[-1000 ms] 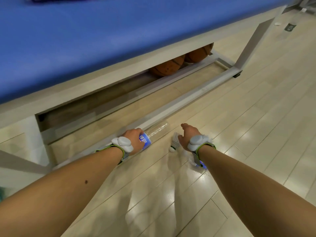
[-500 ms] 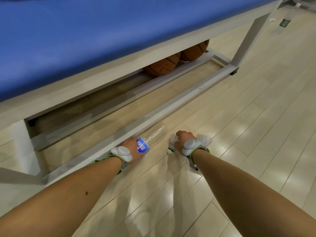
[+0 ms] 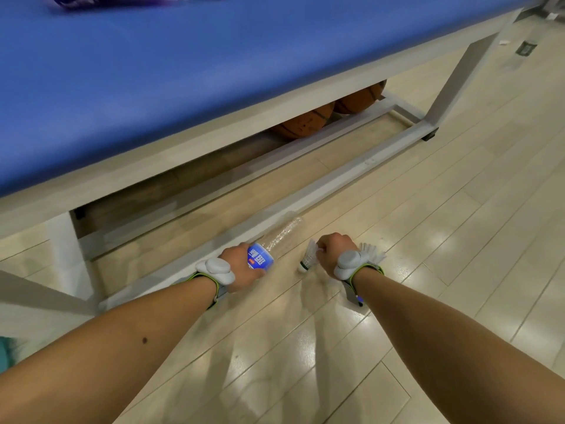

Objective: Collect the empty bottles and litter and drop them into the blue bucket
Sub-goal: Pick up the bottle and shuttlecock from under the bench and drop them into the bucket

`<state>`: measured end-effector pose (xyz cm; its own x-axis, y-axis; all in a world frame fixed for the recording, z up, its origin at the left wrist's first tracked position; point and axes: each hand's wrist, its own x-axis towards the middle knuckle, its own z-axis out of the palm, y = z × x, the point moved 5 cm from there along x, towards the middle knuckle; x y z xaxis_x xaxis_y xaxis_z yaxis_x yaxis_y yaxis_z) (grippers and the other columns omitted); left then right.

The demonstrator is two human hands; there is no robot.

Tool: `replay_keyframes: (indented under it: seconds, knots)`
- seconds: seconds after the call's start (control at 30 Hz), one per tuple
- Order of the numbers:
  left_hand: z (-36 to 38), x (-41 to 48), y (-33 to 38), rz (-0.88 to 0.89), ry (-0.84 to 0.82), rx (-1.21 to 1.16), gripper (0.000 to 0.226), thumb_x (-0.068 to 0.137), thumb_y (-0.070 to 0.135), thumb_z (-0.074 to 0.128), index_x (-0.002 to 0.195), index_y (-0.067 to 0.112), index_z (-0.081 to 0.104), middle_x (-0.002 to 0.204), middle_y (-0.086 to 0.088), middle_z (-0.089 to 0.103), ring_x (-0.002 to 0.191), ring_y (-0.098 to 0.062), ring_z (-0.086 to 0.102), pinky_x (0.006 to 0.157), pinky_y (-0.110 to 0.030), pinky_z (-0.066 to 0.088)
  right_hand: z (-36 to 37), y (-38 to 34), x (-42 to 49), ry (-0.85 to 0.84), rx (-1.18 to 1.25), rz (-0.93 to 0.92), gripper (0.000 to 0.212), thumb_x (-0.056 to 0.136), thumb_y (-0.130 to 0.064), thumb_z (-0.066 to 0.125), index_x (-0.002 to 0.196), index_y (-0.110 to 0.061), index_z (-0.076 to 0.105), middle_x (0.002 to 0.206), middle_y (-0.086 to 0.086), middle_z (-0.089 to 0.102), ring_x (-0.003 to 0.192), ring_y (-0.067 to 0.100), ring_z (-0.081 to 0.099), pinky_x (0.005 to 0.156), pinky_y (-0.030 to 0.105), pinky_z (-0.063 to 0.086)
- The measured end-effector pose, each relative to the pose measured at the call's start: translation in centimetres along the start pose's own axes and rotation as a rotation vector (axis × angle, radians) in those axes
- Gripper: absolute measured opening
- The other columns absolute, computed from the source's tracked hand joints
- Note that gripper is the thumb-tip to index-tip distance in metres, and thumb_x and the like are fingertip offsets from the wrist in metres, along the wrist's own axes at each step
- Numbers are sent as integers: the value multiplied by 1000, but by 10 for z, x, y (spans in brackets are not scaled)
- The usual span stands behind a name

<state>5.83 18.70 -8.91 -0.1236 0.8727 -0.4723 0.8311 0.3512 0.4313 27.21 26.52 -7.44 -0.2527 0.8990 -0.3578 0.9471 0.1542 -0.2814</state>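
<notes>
Down at the wooden floor (image 3: 443, 246), just in front of the low rail (image 3: 336, 175) of the blue-topped table (image 3: 214, 71), your left hand (image 3: 241, 264) is wrapped round the labelled end of a clear plastic bottle (image 3: 282, 232). Your fingers curl about the blue label, and the clear body runs away from that grip, up and to the right, toward the rail. A grey tracker (image 3: 215, 269) is strapped to the back of that wrist. Just right of the bottle grip, with a small gap between, your right hand (image 3: 331, 250) is closed in a fist on a white shuttlecock (image 3: 308, 255). It sticks out of the left side of the fist with its cork tip pointing down and toward you. On the far right side of the fist, behind the second tracker (image 3: 348, 263), white feathers (image 3: 371, 251) fan out. They seem to belong to the same grip, but the wrist hides the contact, so you cannot be sure. Beyond both hands, past the rail and under the table, two orange basketballs (image 3: 302, 123) lie side by side.
</notes>
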Motion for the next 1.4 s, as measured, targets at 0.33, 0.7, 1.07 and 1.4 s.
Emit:
replay_keyframes:
  seconds: [0.33, 0.7, 1.07, 1.4]
  knots:
    - [-48, -51, 3, -22, 51, -67, 40, 76, 38, 66, 105, 11, 60, 105, -7, 68, 101, -30, 65, 90, -38, 53, -44, -46, -28, 64, 65, -140, 22, 90, -18, 48, 96, -11, 68, 99, 14, 69, 91, 35, 62, 68, 30, 42]
    - [-93, -133, -59, -108, 133, -67, 59, 70, 49, 72, 117, 18, 55, 113, -3, 65, 103, -25, 61, 87, -33, 51, -44, -113, -69, 7, 92, -216, 20, 89, -23, 51, 95, -16, 69, 97, 8, 70, 91, 29, 63, 72, 29, 47]
    - [-89, -209, -139, -202, 141, -156, 61, 71, 48, 72, 122, 21, 55, 113, 1, 65, 102, -22, 63, 88, -30, 51, 0, -210, -96, -99, 46, -431, 22, 88, -26, 51, 99, -19, 69, 98, 7, 71, 94, 29, 63, 75, 27, 48]
    - [-78, -316, -225, -411, 159, -223, 62, 66, 50, 72, 118, 21, 56, 111, 2, 67, 100, -21, 64, 88, -33, 52, 51, -310, -147, -201, 19, -650, 21, 87, -23, 53, 98, -17, 70, 99, 8, 72, 97, 31, 64, 77, 26, 45]
